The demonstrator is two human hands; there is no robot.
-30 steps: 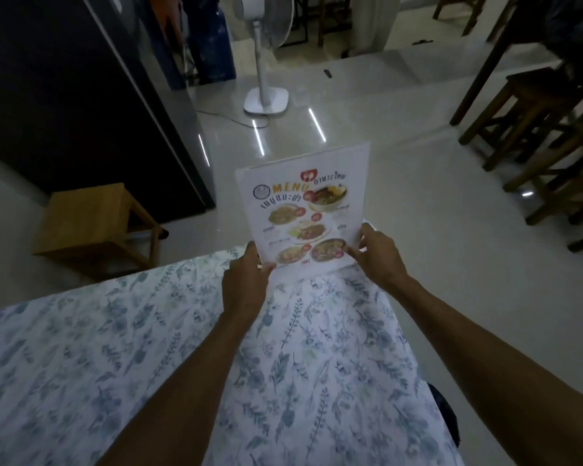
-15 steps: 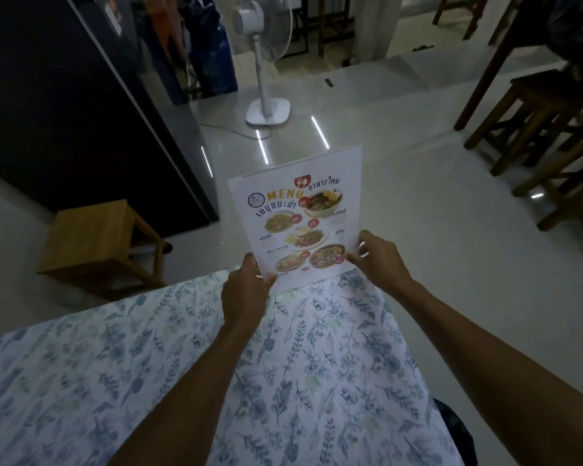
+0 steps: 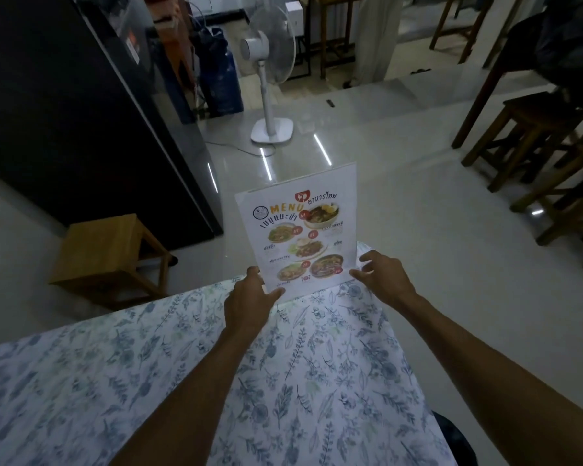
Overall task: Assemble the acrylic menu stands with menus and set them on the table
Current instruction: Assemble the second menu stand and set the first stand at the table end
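Note:
An acrylic menu stand point(image 3: 300, 230) with a colourful food menu inside stands upright at the far edge of the table point(image 3: 317, 381), which is covered by a blue floral cloth. My left hand point(image 3: 246, 304) grips the stand's lower left corner, thumb in front and fingers behind the edge. Beside the lower right corner is my right hand point(image 3: 384, 280), fingers spread; its fingertips are at the stand's edge without gripping it. The stand's base is hidden behind the sheet and my hands.
Just past the table's far edge is glossy floor. A light wooden stool point(image 3: 105, 250) stands at the left beside a tall black cabinet point(image 3: 81, 129). A white pedestal fan point(image 3: 271, 129) stands straight ahead. Dark wooden stools point(image 3: 535, 136) fill the right.
The stand has come down onto the table's far edge. My right hand has loosened from its lower right corner and spread its fingers. The left hand stays on the stand.

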